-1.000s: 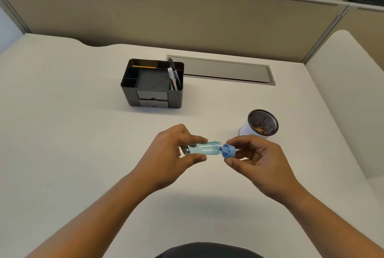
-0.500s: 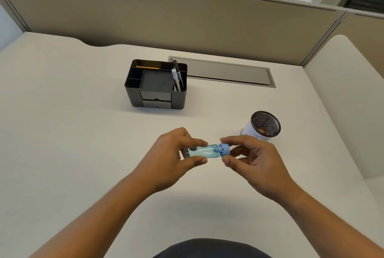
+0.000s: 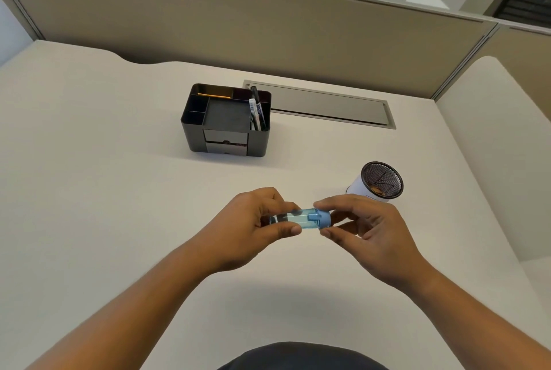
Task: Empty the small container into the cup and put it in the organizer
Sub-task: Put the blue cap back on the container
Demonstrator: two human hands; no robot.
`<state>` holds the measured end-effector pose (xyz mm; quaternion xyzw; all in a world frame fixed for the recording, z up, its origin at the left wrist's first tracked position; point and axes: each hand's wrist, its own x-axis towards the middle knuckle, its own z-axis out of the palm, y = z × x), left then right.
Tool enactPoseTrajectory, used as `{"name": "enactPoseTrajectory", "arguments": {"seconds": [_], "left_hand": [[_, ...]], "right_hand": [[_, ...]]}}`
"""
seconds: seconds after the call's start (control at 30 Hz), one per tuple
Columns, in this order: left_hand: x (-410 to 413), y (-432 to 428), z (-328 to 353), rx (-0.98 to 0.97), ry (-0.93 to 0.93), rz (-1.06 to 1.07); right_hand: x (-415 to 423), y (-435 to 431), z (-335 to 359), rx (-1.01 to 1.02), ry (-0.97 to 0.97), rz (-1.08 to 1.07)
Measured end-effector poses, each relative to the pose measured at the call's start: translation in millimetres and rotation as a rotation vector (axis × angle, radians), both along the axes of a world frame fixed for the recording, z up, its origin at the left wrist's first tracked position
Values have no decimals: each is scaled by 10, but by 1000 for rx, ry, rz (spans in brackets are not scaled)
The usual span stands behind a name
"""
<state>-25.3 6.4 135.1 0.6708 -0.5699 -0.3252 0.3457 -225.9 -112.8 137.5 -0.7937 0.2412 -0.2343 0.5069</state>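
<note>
While gripped sideways at frame center, small container (image 3: 293,220) looks light, rigid, slick. Left hand (image 3: 253,226) fingers pinching body; right hand (image 3: 366,229) fingers pinching cap (image 3: 325,218).

Hidden parts, cut-off edges and details too small to read

The left hand (image 3: 253,228) covers the closed end of the small container (image 3: 298,220), and the fingertips of the right hand (image 3: 368,229) cover part of its blue cap (image 3: 325,218); the dark bits inside are too small to name. What lies at the bottom of the mesh cup (image 3: 378,184) is a brownish blur. In the organizer (image 3: 226,120) the lower ends of the pens (image 3: 257,111) are hidden by its wall, and their print is unreadable. The drawer's contents cannot be made out. Both forearms and the dark clothing run off the bottom edge; the tabletop (image 3: 89,190) is cut off on the left.
</note>
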Motion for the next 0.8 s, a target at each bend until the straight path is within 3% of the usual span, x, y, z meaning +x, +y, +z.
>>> {"name": "enactPoseTrajectory", "arguments": {"seconds": [0.8], "left_hand": [[-252, 78, -74, -230, -145, 152]], "right_hand": [[77, 165, -90, 125, -52, -91]]}}
